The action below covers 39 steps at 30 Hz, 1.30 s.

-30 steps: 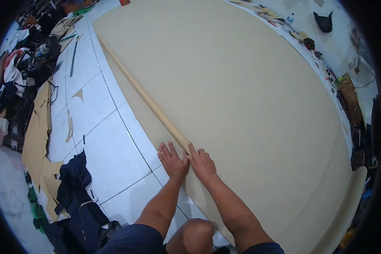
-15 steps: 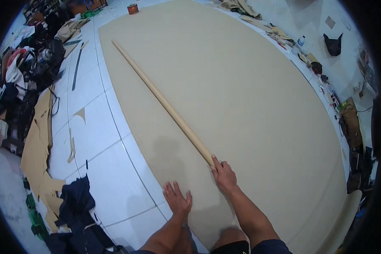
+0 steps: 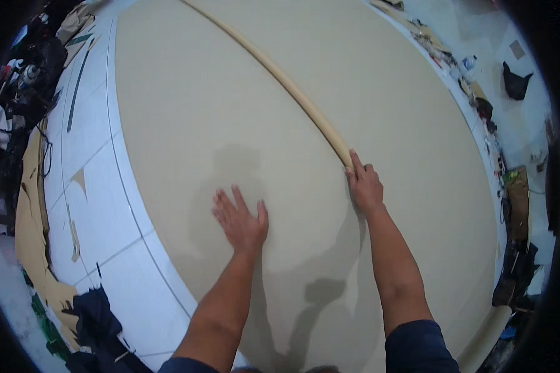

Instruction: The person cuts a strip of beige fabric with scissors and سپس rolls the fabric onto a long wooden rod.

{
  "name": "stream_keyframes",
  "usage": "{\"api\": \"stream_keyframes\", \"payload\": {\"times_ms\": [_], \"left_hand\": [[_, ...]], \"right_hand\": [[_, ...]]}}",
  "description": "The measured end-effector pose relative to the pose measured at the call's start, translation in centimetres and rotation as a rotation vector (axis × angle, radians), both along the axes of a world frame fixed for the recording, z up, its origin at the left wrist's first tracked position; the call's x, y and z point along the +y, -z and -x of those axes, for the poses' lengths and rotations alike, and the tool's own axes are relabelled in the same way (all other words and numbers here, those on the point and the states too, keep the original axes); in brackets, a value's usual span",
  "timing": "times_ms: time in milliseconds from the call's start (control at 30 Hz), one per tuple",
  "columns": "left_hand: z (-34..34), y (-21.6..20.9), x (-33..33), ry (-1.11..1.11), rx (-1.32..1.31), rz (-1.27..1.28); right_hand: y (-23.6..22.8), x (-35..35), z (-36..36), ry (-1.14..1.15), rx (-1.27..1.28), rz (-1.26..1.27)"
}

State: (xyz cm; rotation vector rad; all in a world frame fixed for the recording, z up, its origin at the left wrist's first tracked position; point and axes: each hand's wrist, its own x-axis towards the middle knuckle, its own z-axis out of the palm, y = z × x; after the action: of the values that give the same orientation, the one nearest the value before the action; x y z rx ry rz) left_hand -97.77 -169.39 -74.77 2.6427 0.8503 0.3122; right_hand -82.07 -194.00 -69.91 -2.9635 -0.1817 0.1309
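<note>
A large beige sheet, whether fabric or paper I cannot tell, is spread over white floor tiles. On it lies a long, slim tan pole, running from the far left down toward the middle. My right hand is closed around the pole's near end, index finger stretched along it. To the left, my left hand is flat with its fingers spread over the sheet and holds nothing. Whether its palm touches the sheet is hard to tell. The pole's far end is cut off by the top edge.
White tiles border the sheet on the left. Beyond them lie brown cut sheets, dark blue cloth and piled bags. Tools, scraps and a plastic bottle line the right wall. The sheet's near right end is a thick roll.
My right hand has moved farther forward and right, with the pole's near end in it. My left hand has gone from the sheet's left edge to well over the sheet. The view has shifted too.
</note>
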Motion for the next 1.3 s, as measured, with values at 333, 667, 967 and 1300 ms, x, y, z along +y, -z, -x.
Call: {"api": "stream_keyframes", "payload": {"times_ms": [333,667,967,1300], "left_hand": [[-0.2,-0.8,0.6,-0.029,0.208,0.052],[-0.6,-0.1,1.1,-0.023,0.261,0.082],[-0.2,0.5,1.0,-0.008,0.215,0.053],[0.2,0.2,1.7,-0.027,0.214,0.046]], "right_hand": [[-1.3,-4.8,-23.4,0.371,0.094,-0.355],[1.0,10.8,-21.9,0.067,0.094,-0.222],[0.9,33.8,-13.7,-0.488,0.303,-0.43],[-1.2,31.2,-22.9,-0.312,0.22,-0.31]]}}
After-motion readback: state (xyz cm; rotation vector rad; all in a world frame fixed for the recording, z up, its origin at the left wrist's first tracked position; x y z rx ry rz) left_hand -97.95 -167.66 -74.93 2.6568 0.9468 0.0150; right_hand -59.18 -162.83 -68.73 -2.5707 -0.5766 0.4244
